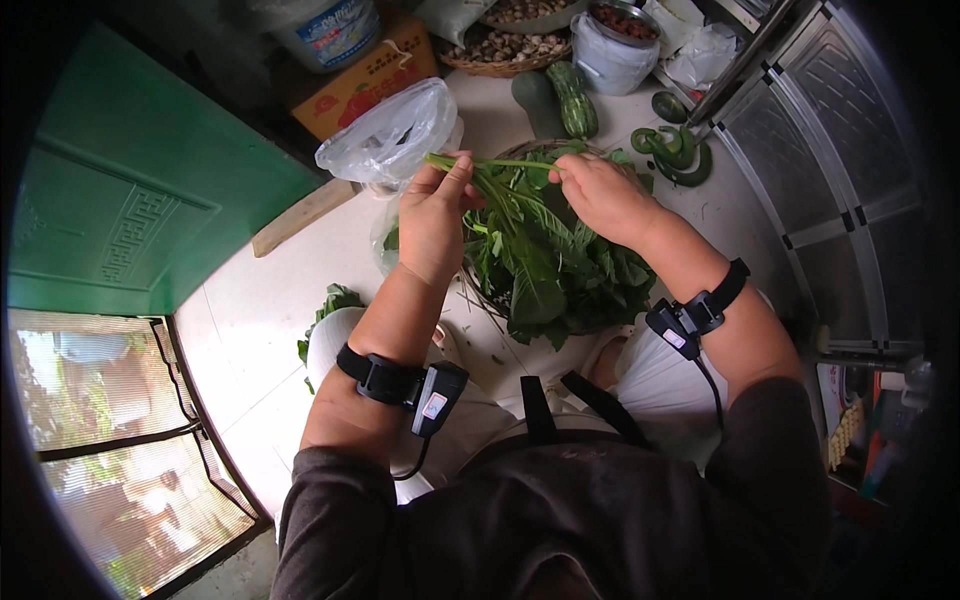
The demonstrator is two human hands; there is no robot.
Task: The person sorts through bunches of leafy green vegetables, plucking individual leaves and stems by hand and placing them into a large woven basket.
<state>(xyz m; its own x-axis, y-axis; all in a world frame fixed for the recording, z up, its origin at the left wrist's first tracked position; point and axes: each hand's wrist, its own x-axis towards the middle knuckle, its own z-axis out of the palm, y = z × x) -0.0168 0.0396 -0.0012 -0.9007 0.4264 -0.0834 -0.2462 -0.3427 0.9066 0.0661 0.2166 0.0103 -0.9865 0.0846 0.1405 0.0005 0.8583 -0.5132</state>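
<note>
My left hand (pixel 439 206) pinches the stem ends of a bunch of leafy greens (pixel 517 214), whose leaves hang down towards me. A single green stem (pixel 517 163) stretches across from that bunch to my right hand (pixel 604 191), where thumb and fingers are closed on it. Below both hands stands a wicker basket (pixel 480 294) heaped with leafy greens (pixel 592 277); only parts of its rim show. Just left of the heap, beyond my left hand, is a translucent plastic bag (pixel 397 139) with its mouth spread and some green leaves low inside.
Long squashes (pixel 570 101), curved green peppers (pixel 686 157) and a round green gourd (pixel 669 107) lie on the tiled floor. Behind stand a cardboard box (pixel 367 75), a bulb-filled basket (pixel 510 64) and a white bucket (pixel 615 64). A green door (pixel 135 180) is left, a metal-framed panel (pixel 817 135) right.
</note>
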